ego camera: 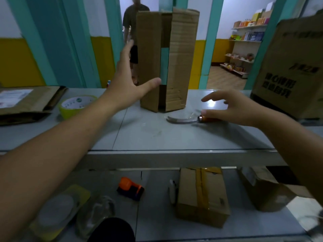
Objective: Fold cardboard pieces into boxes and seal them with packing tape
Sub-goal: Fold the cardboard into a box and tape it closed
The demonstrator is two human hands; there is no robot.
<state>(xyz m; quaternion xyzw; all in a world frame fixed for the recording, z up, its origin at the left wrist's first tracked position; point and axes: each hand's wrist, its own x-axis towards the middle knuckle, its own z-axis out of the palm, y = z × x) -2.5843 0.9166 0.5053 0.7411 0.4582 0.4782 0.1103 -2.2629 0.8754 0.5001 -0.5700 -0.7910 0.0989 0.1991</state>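
Both grips are released: the left hand (129, 81) spreads beside the upright cardboard box (150, 58) at 12 o'clock, and the right hand (232, 107) hangs loose over a knife (181, 121) at 2 o'clock. On the grey tabletop (148, 135) a tape roll (75, 105) sits at 10 o'clock, with shelves (244, 41) in the room beyond.

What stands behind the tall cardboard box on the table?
A person stands in the doorway behind the box, showing only at its left edge. Through the box's open slit a teal post shows. The box covers the rest of the person.
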